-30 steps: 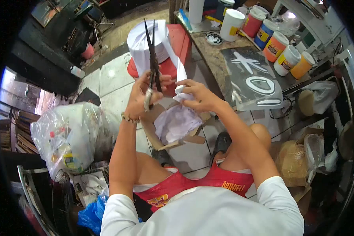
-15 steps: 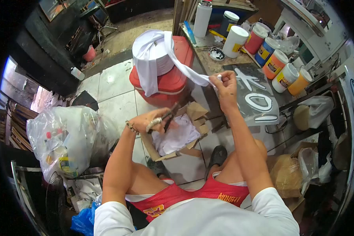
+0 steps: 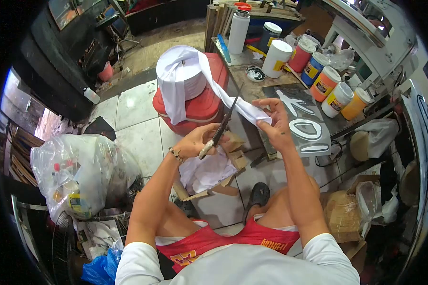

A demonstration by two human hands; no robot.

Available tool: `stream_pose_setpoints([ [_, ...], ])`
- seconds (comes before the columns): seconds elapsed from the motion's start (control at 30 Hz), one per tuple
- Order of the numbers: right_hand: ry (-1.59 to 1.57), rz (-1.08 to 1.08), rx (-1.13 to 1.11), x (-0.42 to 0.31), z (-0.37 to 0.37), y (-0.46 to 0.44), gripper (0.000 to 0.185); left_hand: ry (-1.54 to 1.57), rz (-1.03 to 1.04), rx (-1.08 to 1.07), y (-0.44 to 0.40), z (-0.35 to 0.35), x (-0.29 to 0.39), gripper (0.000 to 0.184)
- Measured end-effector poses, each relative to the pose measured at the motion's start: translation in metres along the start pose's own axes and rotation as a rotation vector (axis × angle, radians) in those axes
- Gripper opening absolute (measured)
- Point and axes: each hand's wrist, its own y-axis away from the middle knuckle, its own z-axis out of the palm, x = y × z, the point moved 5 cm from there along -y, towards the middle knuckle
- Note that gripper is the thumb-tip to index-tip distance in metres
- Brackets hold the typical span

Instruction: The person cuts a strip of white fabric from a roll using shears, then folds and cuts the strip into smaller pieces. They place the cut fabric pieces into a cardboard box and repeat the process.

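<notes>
My left hand (image 3: 199,141) is closed round the handles of dark scissors (image 3: 227,115), whose blades point up and to the right beside a white fabric strip (image 3: 233,103). Between the fingers and thumb of my right hand (image 3: 275,123) is the free end of that strip. The strip runs back to a white roll (image 3: 191,78), which rests on a red cooler (image 3: 214,102). Below my hands, an open cardboard box (image 3: 237,159) holds white fabric pieces (image 3: 205,172).
A large clear plastic bag (image 3: 76,175) of containers stands at the left. On the right, a table (image 3: 245,71) bears paint jars (image 3: 325,81), a white bottle (image 3: 238,33) and a lettered sheet (image 3: 309,142). A wrapped brown package (image 3: 342,216) lies at the lower right.
Over the last second, my right hand has pulled the strip's end away to the right, then come slightly lower. The scissors dipped over the box and are now raised beside the strip.
</notes>
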Motion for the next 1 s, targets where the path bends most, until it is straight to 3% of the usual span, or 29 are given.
stream_pose_setpoints([
  [0.07, 0.025, -0.001, 0.012, -0.003, -0.005, 0.0, 0.056, -0.061, 0.045, 0.011, 0.0, -0.004, -0.001, 0.082],
  [0.13, -0.118, 0.219, -0.061, 0.002, -0.008, 0.003, 0.065, -0.065, 0.014, 0.01, 0.007, -0.002, 0.002, 0.08],
  [0.17, -0.118, 0.216, -0.052, 0.001, -0.014, 0.003, 0.065, -0.066, -0.015, 0.014, 0.011, 0.0, 0.004, 0.078],
  [0.23, -0.167, 0.394, -0.19, 0.01, -0.016, 0.001, 0.058, -0.074, -0.008, -0.021, 0.015, 0.004, 0.004, 0.077],
  [0.4, -0.102, 0.496, -0.138, 0.01, -0.003, -0.005, 0.045, -0.049, 0.029, -0.088, 0.021, 0.019, 0.01, 0.075],
  [0.47, 0.03, 0.643, -0.313, 0.019, -0.001, -0.001, 0.034, -0.048, 0.04, -0.077, 0.021, 0.02, 0.009, 0.077],
  [0.6, 0.047, 0.59, -0.254, 0.014, -0.003, -0.002, 0.03, -0.019, 0.003, -0.115, 0.024, 0.021, 0.005, 0.08],
  [0.7, -0.009, 0.298, -0.24, 0.007, 0.004, -0.007, 0.028, -0.035, 0.013, -0.143, 0.021, 0.023, 0.0, 0.084],
  [0.8, -0.033, 0.222, -0.334, -0.001, 0.011, -0.008, 0.028, -0.108, 0.025, -0.162, 0.021, 0.03, 0.005, 0.087],
  [0.87, -0.093, 0.259, -0.354, 0.003, 0.016, -0.006, 0.035, -0.048, 0.175, -0.171, 0.021, 0.04, 0.018, 0.081],
  [0.93, -0.215, 0.44, -0.358, 0.001, 0.026, -0.002, 0.042, -0.027, 0.17, -0.172, 0.021, 0.044, 0.021, 0.082],
  [1.0, -0.218, 0.374, -0.332, 0.0, 0.026, -0.002, 0.048, -0.006, 0.163, -0.171, 0.022, 0.043, 0.018, 0.083],
])
